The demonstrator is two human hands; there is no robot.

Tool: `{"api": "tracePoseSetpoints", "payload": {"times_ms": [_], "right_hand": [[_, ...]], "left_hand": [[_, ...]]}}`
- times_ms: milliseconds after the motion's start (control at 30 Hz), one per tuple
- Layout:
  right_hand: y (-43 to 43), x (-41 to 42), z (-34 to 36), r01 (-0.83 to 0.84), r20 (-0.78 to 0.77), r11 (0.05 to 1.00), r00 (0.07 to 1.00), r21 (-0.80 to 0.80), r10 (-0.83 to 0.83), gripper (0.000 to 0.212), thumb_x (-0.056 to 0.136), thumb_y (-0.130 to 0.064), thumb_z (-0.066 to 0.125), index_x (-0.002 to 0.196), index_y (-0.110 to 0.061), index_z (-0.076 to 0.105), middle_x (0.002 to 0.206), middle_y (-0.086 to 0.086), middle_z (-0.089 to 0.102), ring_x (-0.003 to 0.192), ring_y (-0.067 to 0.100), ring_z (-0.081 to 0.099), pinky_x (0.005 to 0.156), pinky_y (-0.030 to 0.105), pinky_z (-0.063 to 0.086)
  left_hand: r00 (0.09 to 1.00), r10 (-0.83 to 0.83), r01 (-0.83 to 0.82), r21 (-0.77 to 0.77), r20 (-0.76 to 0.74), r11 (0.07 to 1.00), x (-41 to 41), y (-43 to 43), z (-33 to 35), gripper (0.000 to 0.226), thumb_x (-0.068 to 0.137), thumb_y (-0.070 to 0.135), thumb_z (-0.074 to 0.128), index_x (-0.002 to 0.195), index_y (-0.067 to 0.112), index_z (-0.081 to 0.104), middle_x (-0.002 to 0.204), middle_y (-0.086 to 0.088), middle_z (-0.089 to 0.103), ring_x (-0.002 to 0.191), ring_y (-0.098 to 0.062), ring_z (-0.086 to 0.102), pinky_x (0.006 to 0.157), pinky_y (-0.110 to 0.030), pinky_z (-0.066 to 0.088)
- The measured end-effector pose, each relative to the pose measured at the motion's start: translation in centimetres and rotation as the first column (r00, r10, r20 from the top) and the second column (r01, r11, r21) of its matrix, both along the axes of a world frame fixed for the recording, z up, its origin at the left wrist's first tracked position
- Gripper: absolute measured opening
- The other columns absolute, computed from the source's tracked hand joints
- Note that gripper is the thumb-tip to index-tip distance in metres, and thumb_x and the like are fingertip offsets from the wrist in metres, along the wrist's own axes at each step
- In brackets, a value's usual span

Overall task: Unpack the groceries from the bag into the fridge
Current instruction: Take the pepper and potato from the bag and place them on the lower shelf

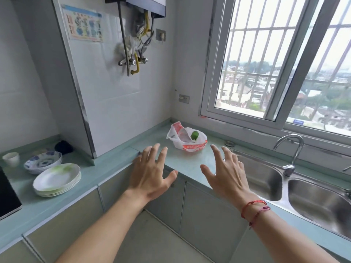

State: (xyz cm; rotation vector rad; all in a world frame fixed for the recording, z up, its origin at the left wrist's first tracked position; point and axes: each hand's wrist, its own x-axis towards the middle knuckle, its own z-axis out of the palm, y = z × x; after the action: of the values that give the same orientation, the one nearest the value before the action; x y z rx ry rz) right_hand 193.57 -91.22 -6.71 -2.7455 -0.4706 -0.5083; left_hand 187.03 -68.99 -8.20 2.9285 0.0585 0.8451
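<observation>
Left hand (150,174): held out palm down with fingers spread and straight; nothing is gripped; it is seen above the counter's front edge.
Right hand (226,175): held out likewise, fingers straight and apart, thumb out to the left; nothing is held; red and pink strings (253,210) are worn at the wrist.
Bag (187,138): a white plastic bag with red print, slumped open on the counter (182,164); it is placed beyond both hands, between them and nearer the right fingertips, not touched by either.
Green item (194,135): a round green grocery is seen inside the bag's open mouth; its kind cannot be told.
Sink (321,202): a steel double basin is set just right of the right hand, with a tap (290,149) behind it.
Plates (57,179): a white stack is kept well left of the left hand.
Bowls (42,161): blue-patterned, stacked just behind the plates.
Cup (11,158): a pale cup is placed left of the bowls.
Window (275,63): barred, found above and beyond the right hand.
Pipes (134,54): fixed on the wall above the left hand.
</observation>
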Motion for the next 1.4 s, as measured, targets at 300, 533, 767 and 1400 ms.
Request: {"api": "tracePoseSetpoints", "payload": {"times_ms": [300, 533, 767, 1400], "right_hand": [[3.6, 9.3, -2.0, 0.046, -0.039, 0.999, 0.998, -0.012, -0.047, 0.074, 0.089, -0.061, 0.047, 0.151, -0.030, 0.021, 0.154, 0.012, 0.030, 0.137, 0.031, 0.032, 0.106, 0.044, 0.031], [5.0, 19.3, -4.6, 0.059, -0.081, 0.998, 0.995, -0.022, -0.061, 0.074, 0.090, -0.061, 0.045, 0.152, -0.033, 0.019, 0.154, 0.014, 0.030, 0.138, 0.033, 0.033, 0.107, 0.046, 0.032], [4.9, 31.9, -5.7, 0.074, -0.090, 0.997, 0.993, -0.023, -0.076, 0.072, 0.090, -0.059, 0.048, 0.151, -0.029, 0.024, 0.152, 0.017, 0.033, 0.136, 0.035, 0.035, 0.104, 0.045, 0.036], [11.7, 50.9, -12.8, 0.112, -0.224, 0.992, 0.967, -0.057, -0.122, 0.070, 0.088, -0.056, 0.048, 0.150, -0.029, 0.028, 0.147, 0.014, 0.037, 0.126, 0.033, 0.041, 0.095, 0.042, 0.038]], "left_hand": [[0.997, -0.060, 0.060, 0.014, -0.054, 0.998, 10.9, 3.5, -1.2, 0.076, 0.081, 0.063, 0.043, 0.133, 0.008, 0.052, 0.137, -0.017, 0.048, 0.124, -0.036, 0.047, 0.095, -0.047, 0.047], [0.993, -0.066, 0.068, 0.019, -0.102, 0.997, 21.1, 5.5, -3.8, 0.076, 0.080, 0.062, 0.044, 0.134, 0.009, 0.052, 0.138, -0.017, 0.049, 0.124, -0.036, 0.047, 0.094, -0.047, 0.047], [0.982, -0.061, 0.067, 0.032, -0.179, 0.997, 33.8, 6.2, -4.8, 0.075, 0.081, 0.063, 0.042, 0.134, 0.011, 0.050, 0.138, -0.016, 0.049, 0.125, -0.034, 0.047, 0.093, -0.047, 0.049], [0.922, -0.140, 0.131, -0.050, -0.360, 0.990, 54.2, 11.8, -11.9, 0.083, 0.081, 0.067, 0.034, 0.144, 0.013, 0.040, 0.150, -0.013, 0.037, 0.138, -0.030, 0.031, 0.107, -0.045, 0.038]]}}
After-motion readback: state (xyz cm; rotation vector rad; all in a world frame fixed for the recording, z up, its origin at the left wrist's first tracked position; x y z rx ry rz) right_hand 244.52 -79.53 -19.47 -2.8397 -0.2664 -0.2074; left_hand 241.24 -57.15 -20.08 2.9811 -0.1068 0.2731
